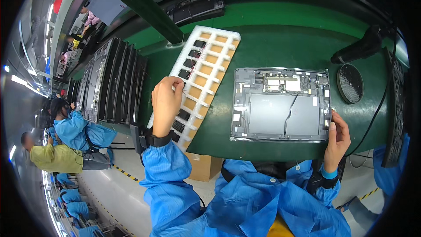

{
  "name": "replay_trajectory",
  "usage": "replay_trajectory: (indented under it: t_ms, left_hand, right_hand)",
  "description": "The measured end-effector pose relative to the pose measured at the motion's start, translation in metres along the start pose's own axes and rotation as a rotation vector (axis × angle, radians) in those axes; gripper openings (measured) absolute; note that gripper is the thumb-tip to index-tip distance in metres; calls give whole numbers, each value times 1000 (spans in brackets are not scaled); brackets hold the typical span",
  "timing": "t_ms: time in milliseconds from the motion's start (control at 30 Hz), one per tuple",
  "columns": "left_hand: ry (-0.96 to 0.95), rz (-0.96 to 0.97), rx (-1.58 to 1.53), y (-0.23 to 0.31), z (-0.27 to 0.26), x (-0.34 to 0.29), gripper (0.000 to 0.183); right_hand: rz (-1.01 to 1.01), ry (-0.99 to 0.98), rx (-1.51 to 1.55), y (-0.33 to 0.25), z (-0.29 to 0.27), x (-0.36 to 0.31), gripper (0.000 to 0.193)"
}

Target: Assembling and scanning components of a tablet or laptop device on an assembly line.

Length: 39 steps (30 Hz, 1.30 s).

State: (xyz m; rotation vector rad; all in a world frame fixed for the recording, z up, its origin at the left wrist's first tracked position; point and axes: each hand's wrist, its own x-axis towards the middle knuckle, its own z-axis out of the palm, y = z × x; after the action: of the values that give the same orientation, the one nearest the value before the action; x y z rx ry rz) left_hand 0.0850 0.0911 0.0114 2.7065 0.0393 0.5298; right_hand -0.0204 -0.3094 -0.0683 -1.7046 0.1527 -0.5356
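Note:
My left hand (166, 99) is over a white foam tray (215, 61), its thumb and fingertips pinched together. Whatever lies between them is hidden; a thin wire shows beside the fingertips. Small black finned parts (190, 63) with fine red wires sit in the tray's left column, above and below that hand. An opened tablet (272, 114) lies flat at the middle right, its circuit board along the far side and a large grey battery nearer me. A black ribbon cable (289, 115) crosses the battery. My right hand (337, 140) grips the tablet's right edge between thumb and fingers.
Black-framed units (118, 81) stand stacked at the left, by a green post (140, 5). Another unit (197, 5) lies on the far shelf. A round dark dish (350, 83), a black handheld device (359, 46) and a cable (381, 101) are at right. Co-workers (79, 127) are beyond.

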Motion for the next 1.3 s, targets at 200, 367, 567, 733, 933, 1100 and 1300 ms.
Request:
replay_trajectory:
  t_ms: [200,367,567,733,933,1100,1300]
  left_hand:
    - [-170,-69,24,-13,-24,8,14]
    - [-393,-81,-57,-16,-33,-20,14]
    - [-297,-110,4,-9,-34,-43,18]
    - [-404,46,35,-9,-38,-42,28]
    - [-449,256,176,-15,-43,-32,28]
    - [-481,486,262,-10,-47,-19,26]
    - [-563,733,325,-14,-40,-15,26]
  right_hand:
    - [33,26,-11,2,-3,-1,25]
    - [19,19,-23,1,-2,2,22]
    - [-6,-3,-41,3,-2,2,21]
    - [-2,-4,-61,0,-2,2,20]
    - [-6,-2,-89,0,-2,1,19]
    - [-33,-7,-60,1,-5,2,19]
    - [-35,-2,-89,2,-3,-1,20]
